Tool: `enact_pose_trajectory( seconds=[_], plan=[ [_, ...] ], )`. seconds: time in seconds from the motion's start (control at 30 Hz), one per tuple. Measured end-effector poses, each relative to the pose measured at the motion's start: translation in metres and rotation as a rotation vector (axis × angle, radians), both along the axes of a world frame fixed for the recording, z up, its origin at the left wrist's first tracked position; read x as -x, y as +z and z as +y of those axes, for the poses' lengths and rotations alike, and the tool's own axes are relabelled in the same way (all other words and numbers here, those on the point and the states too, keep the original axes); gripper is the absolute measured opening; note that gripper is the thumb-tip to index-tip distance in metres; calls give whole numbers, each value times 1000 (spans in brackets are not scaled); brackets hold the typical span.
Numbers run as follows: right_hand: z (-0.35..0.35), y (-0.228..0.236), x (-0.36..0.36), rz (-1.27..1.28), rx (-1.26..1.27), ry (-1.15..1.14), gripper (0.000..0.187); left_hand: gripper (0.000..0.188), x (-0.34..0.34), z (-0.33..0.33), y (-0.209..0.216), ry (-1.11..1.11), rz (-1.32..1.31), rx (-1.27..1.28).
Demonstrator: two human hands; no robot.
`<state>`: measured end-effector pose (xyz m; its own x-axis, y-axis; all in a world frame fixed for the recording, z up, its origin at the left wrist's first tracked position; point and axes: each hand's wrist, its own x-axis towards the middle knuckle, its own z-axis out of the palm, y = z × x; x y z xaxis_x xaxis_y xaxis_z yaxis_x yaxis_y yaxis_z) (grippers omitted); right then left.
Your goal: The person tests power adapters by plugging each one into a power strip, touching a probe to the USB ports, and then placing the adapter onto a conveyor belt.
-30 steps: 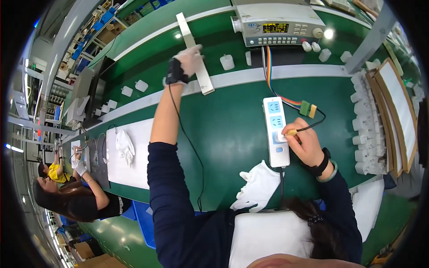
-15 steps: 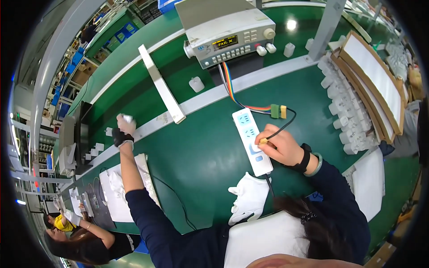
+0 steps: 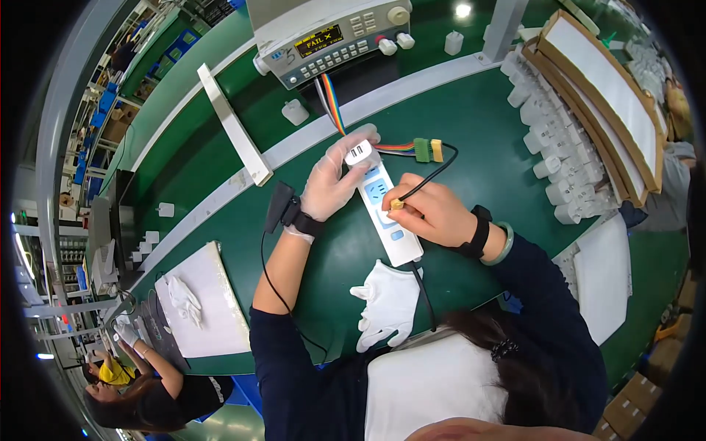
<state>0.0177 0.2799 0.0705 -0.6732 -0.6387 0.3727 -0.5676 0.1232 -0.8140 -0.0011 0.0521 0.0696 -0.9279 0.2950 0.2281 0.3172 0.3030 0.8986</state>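
Note:
A white two-port USB charger (image 3: 358, 152) is gripped by my left hand (image 3: 331, 178), which wears a clear glove and a black wrist strap. The charger is over the far end of a white power strip (image 3: 402, 255) with blue sockets; whether its pins are inserted is hidden. Pinched in my right hand (image 3: 434, 213) is a small yellow connector (image 3: 397, 204) on a black cable, held above the strip's middle. That cable leads back to a yellow plug (image 3: 437, 151) on a green terminal block (image 3: 422, 150), which joins a rainbow ribbon cable (image 3: 332, 103).
A bench test meter (image 3: 334, 44) with a lit display stands behind a metal rail. Rows of white chargers (image 3: 548, 167) and cardboard trays (image 3: 603, 95) lie at right. A white glove (image 3: 390, 305) is near me; a white board (image 3: 206, 301) lies left. Another person (image 3: 158, 393) sits far left.
My left hand has come from the far left to the power strip, bringing the white charger. My right hand still pinches the yellow connector. The whole view has shifted slightly.

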Motion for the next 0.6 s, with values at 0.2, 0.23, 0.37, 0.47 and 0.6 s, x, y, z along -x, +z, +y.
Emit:
enact_pose_trajectory(
  seconds=[0.2, 0.23, 0.37, 0.47, 0.6],
  plan=[
    [3, 0, 0, 53, 5, -17, 10, 50, 5, 2, 1, -65, -26, 37],
    [3, 0, 0, 55, 4, -14, 10, 50, 5, 2, 2, -65, -32, 23],
    [3, 2, 1, 42, -19, 4, 11, 49, 3, 1, -2, -55, -51, -13],
    [2, 2, 0, 20, -23, -9, 12, 48, 4, 1, -1, -45, -73, -25],
    [0, 1, 3, 25, -31, 3, 12, 47, 2, 5, 2, -56, 95, 211]
  ],
)
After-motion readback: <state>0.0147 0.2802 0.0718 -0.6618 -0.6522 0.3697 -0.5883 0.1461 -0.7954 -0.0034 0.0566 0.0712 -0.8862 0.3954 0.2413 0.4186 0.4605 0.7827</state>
